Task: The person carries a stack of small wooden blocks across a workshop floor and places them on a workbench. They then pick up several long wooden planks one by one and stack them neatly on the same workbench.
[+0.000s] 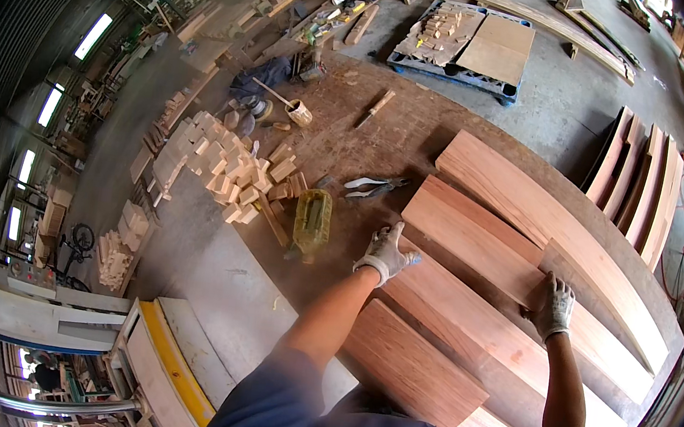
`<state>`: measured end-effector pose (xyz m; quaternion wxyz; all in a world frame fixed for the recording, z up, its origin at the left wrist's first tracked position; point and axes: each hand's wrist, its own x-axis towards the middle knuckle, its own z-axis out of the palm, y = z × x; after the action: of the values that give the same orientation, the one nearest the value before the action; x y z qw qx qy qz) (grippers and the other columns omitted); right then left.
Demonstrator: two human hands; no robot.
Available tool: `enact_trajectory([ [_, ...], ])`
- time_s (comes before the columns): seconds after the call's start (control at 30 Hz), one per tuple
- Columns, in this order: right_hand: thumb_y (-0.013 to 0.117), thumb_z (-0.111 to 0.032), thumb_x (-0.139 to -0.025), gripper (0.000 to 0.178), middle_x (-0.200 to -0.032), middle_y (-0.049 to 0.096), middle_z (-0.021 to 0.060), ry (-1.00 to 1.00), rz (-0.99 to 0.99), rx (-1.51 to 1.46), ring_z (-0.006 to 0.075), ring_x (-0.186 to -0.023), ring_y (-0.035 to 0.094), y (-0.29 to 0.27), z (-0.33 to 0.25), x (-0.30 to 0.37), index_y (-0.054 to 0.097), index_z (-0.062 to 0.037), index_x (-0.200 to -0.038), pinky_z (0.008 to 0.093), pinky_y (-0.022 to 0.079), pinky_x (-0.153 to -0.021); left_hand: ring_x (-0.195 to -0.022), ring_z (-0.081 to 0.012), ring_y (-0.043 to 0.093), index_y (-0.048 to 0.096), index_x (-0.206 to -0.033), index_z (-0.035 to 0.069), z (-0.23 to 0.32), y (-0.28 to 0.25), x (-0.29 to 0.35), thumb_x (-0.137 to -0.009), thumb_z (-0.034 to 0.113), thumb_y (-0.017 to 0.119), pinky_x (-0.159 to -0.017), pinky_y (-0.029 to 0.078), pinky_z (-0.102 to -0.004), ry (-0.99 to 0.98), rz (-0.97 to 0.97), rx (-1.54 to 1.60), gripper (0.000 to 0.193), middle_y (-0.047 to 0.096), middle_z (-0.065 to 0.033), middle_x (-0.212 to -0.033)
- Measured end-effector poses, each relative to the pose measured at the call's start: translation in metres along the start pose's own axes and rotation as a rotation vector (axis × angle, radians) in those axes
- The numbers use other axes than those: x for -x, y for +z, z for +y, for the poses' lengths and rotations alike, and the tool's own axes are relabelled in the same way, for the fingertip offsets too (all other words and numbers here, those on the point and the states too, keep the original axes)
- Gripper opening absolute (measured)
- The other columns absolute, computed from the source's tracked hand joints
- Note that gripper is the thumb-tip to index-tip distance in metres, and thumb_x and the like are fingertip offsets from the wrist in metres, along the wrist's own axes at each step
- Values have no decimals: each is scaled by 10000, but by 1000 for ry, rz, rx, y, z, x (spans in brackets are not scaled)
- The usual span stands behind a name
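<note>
Several long, reddish, slightly curved wooden boards lie side by side on the brown worktop in front of me. My left hand [388, 253], in a pale work glove, rests at the left end of a middle board [468, 301], fingers and thumb apart. My right hand [554, 308], gloved too, lies across the near edge of the adjoining board [476, 234], fingers over its top and thumb at its edge. Beyond these lies another board [553, 231]. A shorter board [413, 367] sits closest to my body. The palms' undersides are hidden.
Pliers [375, 187], a yellowish clear bottle [312, 220], a pile of small wood blocks [228, 170], a chisel-like tool [375, 108] and a pot [299, 113] with a stick occupy the worktop's left. Curved boards [636, 181] stand to the right; a blue pallet [452, 80] sits beyond.
</note>
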<state>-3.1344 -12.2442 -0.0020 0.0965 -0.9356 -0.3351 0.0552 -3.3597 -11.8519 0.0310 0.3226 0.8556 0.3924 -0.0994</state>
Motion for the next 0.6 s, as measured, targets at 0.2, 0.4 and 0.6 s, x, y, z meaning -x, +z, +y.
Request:
enact_trajectory([
  [0.2,1039,-405,-477,1222,-1307,636,174,-10,39,0,380,-1241,582,5,4,3,459,-55,-1494,490,452,-1086,-1578,-396,294,316,-1663,71,0,1,-1,-859,453,873,-1294,284,-460,12,10,-22,1050,345,-250,-1687],
  [0.4,1037,-396,-480,1206,-1320,624,176,19,1,-6,384,-1245,575,2,1,1,464,-67,-1489,492,453,-1085,-1575,-398,295,311,-1665,73,-4,4,-2,-858,461,870,-1291,287,-461,6,3,-8,1056,344,-248,-1686],
  [0.6,1043,-396,-479,1217,-1330,615,180,36,-26,-4,384,-1266,562,0,-2,-1,455,-76,-1496,511,432,-1100,-1577,-405,286,299,-1670,78,-3,2,-2,-865,467,861,-1293,283,-467,2,-6,-9,1057,344,-245,-1686],
])
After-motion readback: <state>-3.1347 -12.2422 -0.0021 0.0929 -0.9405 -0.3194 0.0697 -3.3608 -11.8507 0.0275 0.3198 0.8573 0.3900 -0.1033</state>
